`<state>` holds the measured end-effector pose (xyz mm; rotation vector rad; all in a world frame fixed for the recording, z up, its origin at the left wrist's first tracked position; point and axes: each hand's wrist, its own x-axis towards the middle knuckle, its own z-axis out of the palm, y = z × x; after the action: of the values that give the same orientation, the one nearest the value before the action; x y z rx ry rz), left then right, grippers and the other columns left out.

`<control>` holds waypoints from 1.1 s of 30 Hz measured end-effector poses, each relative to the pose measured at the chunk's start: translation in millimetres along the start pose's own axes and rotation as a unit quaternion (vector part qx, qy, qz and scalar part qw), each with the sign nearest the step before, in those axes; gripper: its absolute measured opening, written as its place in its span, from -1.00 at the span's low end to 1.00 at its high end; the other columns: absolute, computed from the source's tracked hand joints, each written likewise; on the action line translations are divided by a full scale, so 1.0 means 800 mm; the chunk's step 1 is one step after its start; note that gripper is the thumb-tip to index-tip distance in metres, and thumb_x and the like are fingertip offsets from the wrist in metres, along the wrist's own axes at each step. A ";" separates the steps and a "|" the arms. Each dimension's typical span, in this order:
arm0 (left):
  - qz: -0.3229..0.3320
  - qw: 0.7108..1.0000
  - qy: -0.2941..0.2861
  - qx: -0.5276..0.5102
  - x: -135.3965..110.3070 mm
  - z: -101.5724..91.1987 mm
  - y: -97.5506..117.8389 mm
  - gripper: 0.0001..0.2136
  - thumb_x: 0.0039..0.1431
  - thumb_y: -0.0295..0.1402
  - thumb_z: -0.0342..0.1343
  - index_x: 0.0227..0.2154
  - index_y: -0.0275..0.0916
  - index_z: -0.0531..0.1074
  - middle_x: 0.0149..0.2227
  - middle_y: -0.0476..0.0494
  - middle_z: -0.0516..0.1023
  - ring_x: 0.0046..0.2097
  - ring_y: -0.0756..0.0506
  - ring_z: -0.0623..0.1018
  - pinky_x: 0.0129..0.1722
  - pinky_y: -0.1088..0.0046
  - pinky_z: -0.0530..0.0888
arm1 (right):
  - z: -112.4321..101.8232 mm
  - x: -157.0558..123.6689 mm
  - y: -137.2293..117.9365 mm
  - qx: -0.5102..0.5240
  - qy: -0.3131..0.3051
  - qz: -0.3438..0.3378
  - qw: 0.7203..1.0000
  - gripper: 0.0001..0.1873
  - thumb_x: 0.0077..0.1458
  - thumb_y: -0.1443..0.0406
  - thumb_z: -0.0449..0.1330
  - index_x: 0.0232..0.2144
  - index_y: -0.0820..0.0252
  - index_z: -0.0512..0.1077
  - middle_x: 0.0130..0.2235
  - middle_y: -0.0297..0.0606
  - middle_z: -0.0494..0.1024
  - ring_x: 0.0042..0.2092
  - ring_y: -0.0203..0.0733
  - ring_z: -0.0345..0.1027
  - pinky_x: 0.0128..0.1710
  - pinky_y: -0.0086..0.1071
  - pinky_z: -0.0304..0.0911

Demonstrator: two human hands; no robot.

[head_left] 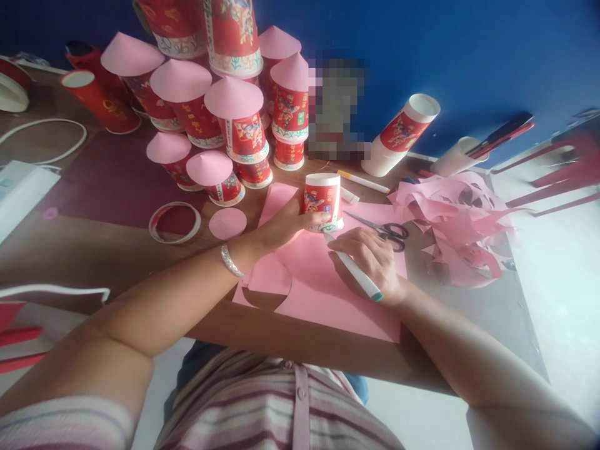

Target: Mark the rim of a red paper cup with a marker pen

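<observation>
My left hand [290, 222] is wrapped round the left side of a red paper cup [319, 195] with a white rim and a drawn pattern along its lower band. A white marker pen [354, 270] with a green end lies in the closed fingers of my right hand [368, 256]. Its tip is close to the cup's lower band; whether it touches, I cannot tell. Under both hands lies pink paper [319, 300], with a round piece cut away at its left. Black-handled scissors [391, 234] rest just beyond my right hand.
Red cups with pink paper cones [234, 100] stand grouped at back left. A tape roll [175, 223] and a pink disc [227, 223] lie left of the paper. Pink scraps [464, 219] heap at right, near stacked cups [400, 134] and a pen holder [459, 156].
</observation>
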<state>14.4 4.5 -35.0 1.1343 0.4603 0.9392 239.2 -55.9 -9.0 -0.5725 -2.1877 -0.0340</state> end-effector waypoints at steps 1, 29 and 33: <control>0.001 1.000 0.001 0.003 0.000 0.000 -0.001 -0.61 0.39 -0.03 0.54 0.05 -0.14 0.62 0.04 -0.21 0.77 0.02 -0.19 0.74 -0.05 0.35 0.67 | 0.000 0.000 0.000 0.003 -0.002 0.002 1.000 -0.73 0.51 0.50 0.28 0.12 0.10 0.52 -0.19 -0.28 0.74 -0.27 -0.14 0.65 -0.27 -0.25 0.57; -0.007 1.000 0.025 0.000 0.001 0.001 0.002 -0.54 0.31 0.00 0.60 0.05 -0.18 0.63 -0.02 -0.22 0.77 0.02 -0.20 0.76 0.01 0.28 0.71 | -0.003 0.002 -0.002 0.005 0.019 0.010 1.000 -0.72 0.48 0.50 0.29 0.09 0.07 0.55 -0.23 -0.32 0.69 -0.30 -0.16 0.62 -0.30 -0.28 0.56; -0.002 1.000 0.019 0.018 0.001 0.002 0.001 -0.53 0.33 0.01 0.58 0.08 -0.17 0.64 0.00 -0.22 0.76 -0.01 -0.17 0.73 -0.04 0.33 0.69 | -0.002 -0.002 0.000 0.010 0.008 0.014 1.000 -0.67 0.48 0.50 0.29 0.14 0.05 0.55 -0.21 -0.32 0.72 -0.29 -0.14 0.64 -0.28 -0.25 0.56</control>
<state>15.3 4.2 -33.4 1.1493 0.5110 0.9537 241.2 -56.7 -9.6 -0.5887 -2.1617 -0.0013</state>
